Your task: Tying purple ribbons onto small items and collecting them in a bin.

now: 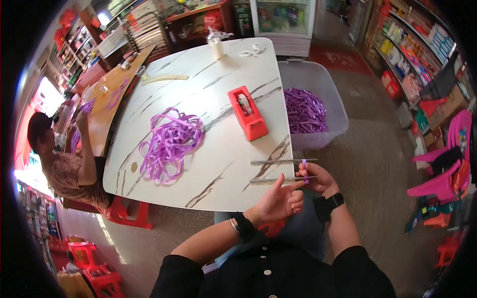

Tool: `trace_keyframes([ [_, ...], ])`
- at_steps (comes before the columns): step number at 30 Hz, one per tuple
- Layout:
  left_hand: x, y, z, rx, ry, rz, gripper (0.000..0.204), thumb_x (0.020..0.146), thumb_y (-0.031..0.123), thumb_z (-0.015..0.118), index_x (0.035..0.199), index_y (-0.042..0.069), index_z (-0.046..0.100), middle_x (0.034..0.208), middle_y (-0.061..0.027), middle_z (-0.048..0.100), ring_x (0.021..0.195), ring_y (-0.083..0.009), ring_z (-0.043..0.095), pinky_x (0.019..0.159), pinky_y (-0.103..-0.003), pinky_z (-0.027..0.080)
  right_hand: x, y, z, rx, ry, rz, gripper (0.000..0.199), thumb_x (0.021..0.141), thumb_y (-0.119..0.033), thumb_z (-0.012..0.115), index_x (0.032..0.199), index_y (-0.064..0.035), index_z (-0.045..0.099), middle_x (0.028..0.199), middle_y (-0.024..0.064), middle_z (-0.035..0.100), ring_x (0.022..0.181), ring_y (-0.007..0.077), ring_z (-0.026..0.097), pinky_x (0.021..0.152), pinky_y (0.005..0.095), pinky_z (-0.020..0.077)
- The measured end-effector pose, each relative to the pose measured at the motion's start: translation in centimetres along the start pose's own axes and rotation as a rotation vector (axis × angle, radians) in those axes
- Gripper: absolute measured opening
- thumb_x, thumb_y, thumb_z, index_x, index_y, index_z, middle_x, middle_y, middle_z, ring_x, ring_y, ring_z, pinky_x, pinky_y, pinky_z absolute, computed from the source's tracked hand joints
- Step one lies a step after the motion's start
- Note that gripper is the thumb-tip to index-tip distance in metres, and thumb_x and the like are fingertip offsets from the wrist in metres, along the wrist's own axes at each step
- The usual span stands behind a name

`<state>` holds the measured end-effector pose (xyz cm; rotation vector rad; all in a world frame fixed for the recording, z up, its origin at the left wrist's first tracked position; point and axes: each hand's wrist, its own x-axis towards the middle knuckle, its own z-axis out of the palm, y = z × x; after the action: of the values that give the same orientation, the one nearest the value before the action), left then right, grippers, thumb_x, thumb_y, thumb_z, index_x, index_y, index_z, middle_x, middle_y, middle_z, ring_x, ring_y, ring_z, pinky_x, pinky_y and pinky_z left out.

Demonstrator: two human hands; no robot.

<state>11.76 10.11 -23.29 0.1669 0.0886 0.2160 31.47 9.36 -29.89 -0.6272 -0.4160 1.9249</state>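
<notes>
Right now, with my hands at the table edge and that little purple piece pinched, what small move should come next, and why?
Probably bring the left hand to the strip of clear tape lying at the table edge. The right hand pinches a small purple ribbon piece just beside it, while the left hand hovers open and holds nothing. A second tape strip waits just beyond.

The right hand (318,179) hides most of its small purple piece (304,163); the tape dispenser's (247,112) roll is blurred.
</notes>
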Motion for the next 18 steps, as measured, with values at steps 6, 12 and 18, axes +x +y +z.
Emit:
trace_keyframes([
  [6,-0.3,0.0,-0.2,-0.001,0.048,-0.009,0.066,0.084,0.059,0.03,0.122,0.007,0.04,0.061,0.0009,0.03,0.06,-0.0131,0.031,0.062,-0.026,0.03,-5.2,-2.4,-5.1,0.114,0.095,-0.051,0.015,0.086,-0.021,0.051,0.086,-0.0068,0.055,0.072,0.001,0.057,0.079,0.0148,0.057,0.066,0.0271,0.0465],
  [12,-0.6,0.5,0.2,0.02,-0.003,-0.041,0.064,0.086,0.056,0.031,0.126,0.006,0.037,0.062,0.0015,0.029,0.06,-0.0116,0.03,0.061,-0.026,0.03,-7.3,-11.7,1.8,-1.03,0.68,-0.209,0.02,0.085,-0.025,0.053,0.089,-0.0063,0.059,0.073,-0.0041,0.054,0.064,0.0065,0.049,0.057,0.0222,0.0399],
  [18,-2.2,2.1,0.5,0.102,-0.125,0.071,0.057,0.087,0.053,0.029,0.111,0.005,0.047,0.061,0.0019,0.029,0.059,-0.012,0.031,0.061,-0.025,0.03,7.5,-17.9,10.5,-1.663,0.304,-0.472,0.022,0.082,-0.019,0.057,0.073,0.0014,0.053,0.064,-0.0022,0.05,0.061,0.0052,0.042,0.056,0.0224,0.0352],
])
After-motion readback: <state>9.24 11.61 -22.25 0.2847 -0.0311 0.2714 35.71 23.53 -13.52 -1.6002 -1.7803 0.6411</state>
